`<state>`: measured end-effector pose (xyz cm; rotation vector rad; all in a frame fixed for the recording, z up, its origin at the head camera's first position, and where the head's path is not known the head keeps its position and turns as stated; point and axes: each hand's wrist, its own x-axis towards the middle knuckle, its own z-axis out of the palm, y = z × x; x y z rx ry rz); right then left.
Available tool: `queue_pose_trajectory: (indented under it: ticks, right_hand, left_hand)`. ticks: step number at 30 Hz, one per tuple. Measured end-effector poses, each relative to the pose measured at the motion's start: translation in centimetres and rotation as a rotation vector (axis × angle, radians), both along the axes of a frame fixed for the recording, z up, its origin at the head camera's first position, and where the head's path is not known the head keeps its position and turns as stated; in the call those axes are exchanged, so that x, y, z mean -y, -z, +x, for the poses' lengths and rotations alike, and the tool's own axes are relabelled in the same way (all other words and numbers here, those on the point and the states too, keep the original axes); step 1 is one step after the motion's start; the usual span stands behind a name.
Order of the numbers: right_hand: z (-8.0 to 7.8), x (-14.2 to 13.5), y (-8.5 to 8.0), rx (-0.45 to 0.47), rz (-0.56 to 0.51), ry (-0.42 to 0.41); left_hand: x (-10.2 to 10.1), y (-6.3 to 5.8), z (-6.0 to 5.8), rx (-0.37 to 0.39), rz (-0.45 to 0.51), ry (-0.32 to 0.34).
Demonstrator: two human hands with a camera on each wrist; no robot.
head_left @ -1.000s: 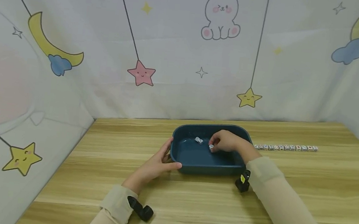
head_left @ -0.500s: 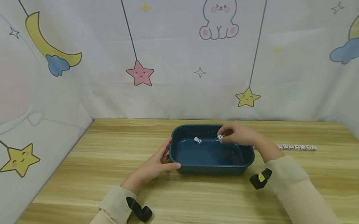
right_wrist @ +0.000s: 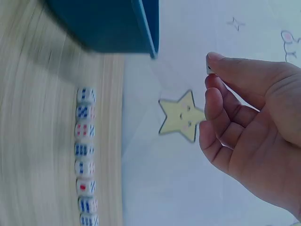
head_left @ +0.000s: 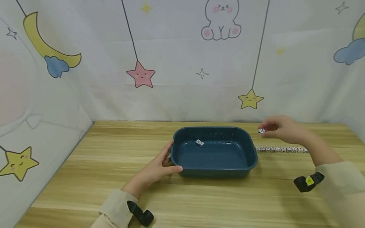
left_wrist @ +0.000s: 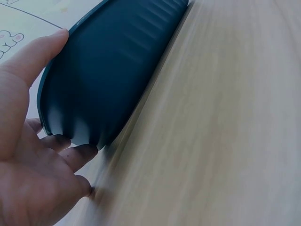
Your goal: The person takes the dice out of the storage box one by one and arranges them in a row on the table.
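In the head view, a dark blue plastic bin [head_left: 212, 172] stands on the wooden table with two white dice [head_left: 200, 143] lying together inside it. My left hand [head_left: 153, 168] holds the bin's left end, thumb at the near rim and fingers against the outer wall. The left wrist view shows that hand [left_wrist: 33, 136] with fingertips low on the bin's side [left_wrist: 108, 70]. My right hand [head_left: 286, 129] pinches a white die [head_left: 261, 131] between thumb and fingers, in the air right of the bin. Below it runs a straight row of dice [head_left: 278, 149].
The row of dice reaches right from the bin's right side, partly hidden by my right forearm. In the right wrist view several dice [right_wrist: 85, 149] show blue and red pips. A white cloth [head_left: 170, 105] printed with stars and a rabbit hangs behind the table.
My right hand has lifted the die out of the bin and carried it right, past the rim and over the row. The left hand keeps its place on the bin.
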<state>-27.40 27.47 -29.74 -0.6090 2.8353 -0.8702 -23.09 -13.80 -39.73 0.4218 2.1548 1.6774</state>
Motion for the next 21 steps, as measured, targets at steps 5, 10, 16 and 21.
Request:
queue_pose_trajectory:
  ticks: [5, 10, 16, 21]
  right_hand:
    - [0.5, -2.5, 0.4, 0.003, 0.031, 0.024]
    - [0.8, -4.6, 0.9, 0.005, 0.066, 0.063]
    - [1.2, -7.1, 1.8, 0.008, 0.081, 0.111]
    - [1.6, -9.4, 2.4, 0.020, 0.080, 0.156]
  left_hand:
    - [0.1, 0.1, 0.1, -0.003, -0.010, -0.006]
    - [0.1, 0.0, 0.1, 0.003, -0.006, -0.003]
    - [0.1, 0.1, 0.0, 0.005, -0.005, -0.007]
    - [0.0, 0.0, 0.0, 0.007, -0.003, -0.010]
